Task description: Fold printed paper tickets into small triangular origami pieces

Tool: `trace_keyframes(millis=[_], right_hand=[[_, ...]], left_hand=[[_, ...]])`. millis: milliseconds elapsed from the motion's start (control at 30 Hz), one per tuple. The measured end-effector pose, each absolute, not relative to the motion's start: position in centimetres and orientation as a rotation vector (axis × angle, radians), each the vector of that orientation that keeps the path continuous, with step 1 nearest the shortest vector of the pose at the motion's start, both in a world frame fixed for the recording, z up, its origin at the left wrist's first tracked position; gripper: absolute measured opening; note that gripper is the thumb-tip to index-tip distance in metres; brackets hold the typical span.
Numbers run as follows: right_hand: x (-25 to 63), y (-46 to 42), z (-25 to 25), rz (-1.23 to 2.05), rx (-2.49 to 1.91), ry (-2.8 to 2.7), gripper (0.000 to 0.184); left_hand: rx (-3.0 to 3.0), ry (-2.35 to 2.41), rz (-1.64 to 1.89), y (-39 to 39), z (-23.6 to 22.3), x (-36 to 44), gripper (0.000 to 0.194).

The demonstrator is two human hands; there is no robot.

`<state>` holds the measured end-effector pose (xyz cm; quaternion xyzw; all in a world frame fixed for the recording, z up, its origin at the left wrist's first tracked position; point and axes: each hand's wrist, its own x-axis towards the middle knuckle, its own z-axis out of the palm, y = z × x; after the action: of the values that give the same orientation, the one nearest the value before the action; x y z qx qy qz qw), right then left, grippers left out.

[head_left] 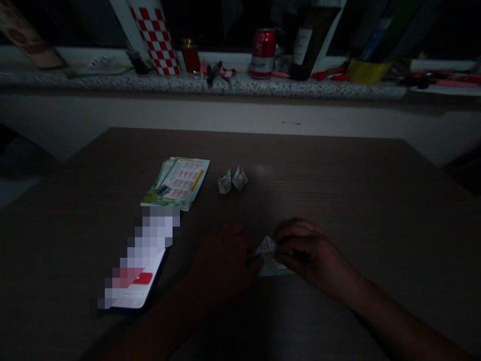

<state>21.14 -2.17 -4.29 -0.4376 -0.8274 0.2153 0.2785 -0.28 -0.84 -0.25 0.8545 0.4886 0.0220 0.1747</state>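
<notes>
A partly folded piece of printed paper (pixel 267 245) lies between my hands on the dark table, its top coming to a point. My left hand (pixel 227 255) is closed at the paper's left edge, thumb toward it, and the other fingers are dim. From the right, my right hand (pixel 313 253) pinches the paper between thumb and fingers. Beyond my hands stand two small folded paper pieces (pixel 239 178), close together. To their left is a stack of printed calendar sheets (pixel 184 178).
A lit phone (pixel 130 296) lies on the table (pixel 338 190) left of my left arm, its screen partly blurred. On the granite sill (pixel 233 89) at the back are a red can (pixel 263 52), a dark bottle (pixel 306 50) and a red-and-white checkered tube (pixel 158 42).
</notes>
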Motion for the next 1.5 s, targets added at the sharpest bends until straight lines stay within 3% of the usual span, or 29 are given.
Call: trace_keyframes(millis=[600,933,1100,1267,1500], right_hand=[[21.1,-2.3,-4.2,0.595,-1.199,-2.209,0.003],[21.0,-2.3,-3.8,0.609,-1.224,-2.222,0.005],[20.6,-2.6,-3.7,0.593,-1.242,-2.219,0.023],[19.8,-2.8,-3.4,0.577,-1.255,-2.248,0.036],[19.6,-2.9,-3.9,0.856,-1.257,-2.002,0.030]], left_hand=[[2.158,1.442,0.040,-0.3,-0.6,-2.7,0.012],[2.039,1.567,-0.141,0.2,-0.2,-2.6,0.021],[2.029,1.555,-0.127,0.5,-0.4,-2.5,0.019],[2.033,1.474,-0.053,0.5,-0.5,-2.5,0.015],[2.059,1.301,0.232,-0.3,-0.7,-2.1,0.015]])
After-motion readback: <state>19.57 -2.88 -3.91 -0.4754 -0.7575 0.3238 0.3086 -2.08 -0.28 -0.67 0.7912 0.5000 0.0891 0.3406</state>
